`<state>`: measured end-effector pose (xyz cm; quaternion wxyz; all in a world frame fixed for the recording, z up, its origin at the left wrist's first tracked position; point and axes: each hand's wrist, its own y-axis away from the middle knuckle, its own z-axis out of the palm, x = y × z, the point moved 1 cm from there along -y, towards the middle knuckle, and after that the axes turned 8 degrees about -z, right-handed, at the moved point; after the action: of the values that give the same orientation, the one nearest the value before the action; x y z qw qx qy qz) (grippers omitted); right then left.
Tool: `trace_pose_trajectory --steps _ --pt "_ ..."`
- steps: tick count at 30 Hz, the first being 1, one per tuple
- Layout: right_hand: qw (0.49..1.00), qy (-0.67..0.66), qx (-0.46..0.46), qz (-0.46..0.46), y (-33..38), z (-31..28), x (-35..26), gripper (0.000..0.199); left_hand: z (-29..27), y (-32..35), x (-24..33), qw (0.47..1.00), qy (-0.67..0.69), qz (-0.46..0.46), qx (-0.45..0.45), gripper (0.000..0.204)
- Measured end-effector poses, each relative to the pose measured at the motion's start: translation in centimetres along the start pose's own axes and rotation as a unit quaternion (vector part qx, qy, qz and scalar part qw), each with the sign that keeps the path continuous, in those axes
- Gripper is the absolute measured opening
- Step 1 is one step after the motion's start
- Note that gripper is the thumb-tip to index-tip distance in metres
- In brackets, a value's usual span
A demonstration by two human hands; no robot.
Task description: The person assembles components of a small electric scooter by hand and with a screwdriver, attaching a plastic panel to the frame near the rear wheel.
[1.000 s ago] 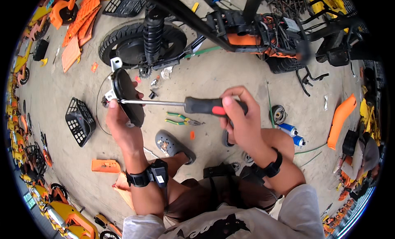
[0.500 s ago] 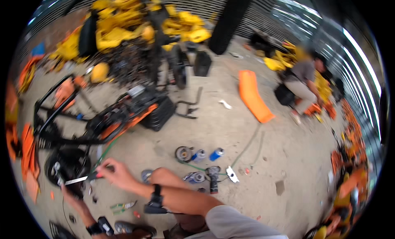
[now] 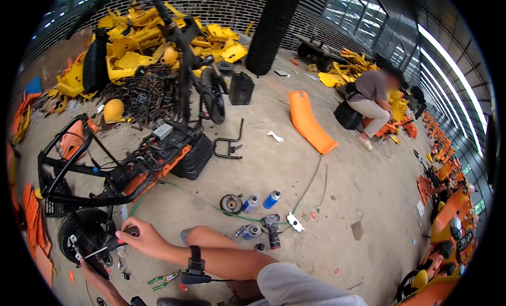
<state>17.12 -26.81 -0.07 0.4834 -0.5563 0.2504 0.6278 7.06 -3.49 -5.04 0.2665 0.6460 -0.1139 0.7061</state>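
In my right hand (image 3: 141,238) is a screwdriver (image 3: 97,253) with a dark-and-red handle, its bare shaft pointing left. Its tip lies close to a light metal bracket (image 3: 77,249) beside a black wheel (image 3: 79,229). My left hand (image 3: 94,278) is low at the left, fingers closed around a dark elongated part (image 3: 98,268) below the bracket. Whether the tip touches the bracket, I cannot tell. Above the hands stands a stripped vehicle frame (image 3: 68,193) with orange trim.
Green-handled pliers (image 3: 163,280) lie near my knee. A cordless drill (image 3: 272,231), blue spray cans (image 3: 272,199), a round hub part (image 3: 231,204) and a white power strip (image 3: 295,222) are on the floor. Beyond are an orange panel (image 3: 310,121), yellow scrap and a seated person (image 3: 371,98).
The view has turned slightly, so the surroundings shift left and look sharper. Both hands sit a little lower in the picture; the screwdriver stays in my right hand near the bracket.
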Motion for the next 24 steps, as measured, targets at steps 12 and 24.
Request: trace_pose_trajectory --steps 12,24 --pt "0.998 0.045 -0.046 0.022 0.9 1.2 -1.3 0.024 -1.2 0.9 1.8 0.979 0.071 -0.099 -0.164 0.045" --pt "0.993 -0.017 -0.007 0.114 0.5 1.2 -1.1 0.023 -1.6 0.9 1.4 0.987 0.024 -0.035 -0.154 0.045"
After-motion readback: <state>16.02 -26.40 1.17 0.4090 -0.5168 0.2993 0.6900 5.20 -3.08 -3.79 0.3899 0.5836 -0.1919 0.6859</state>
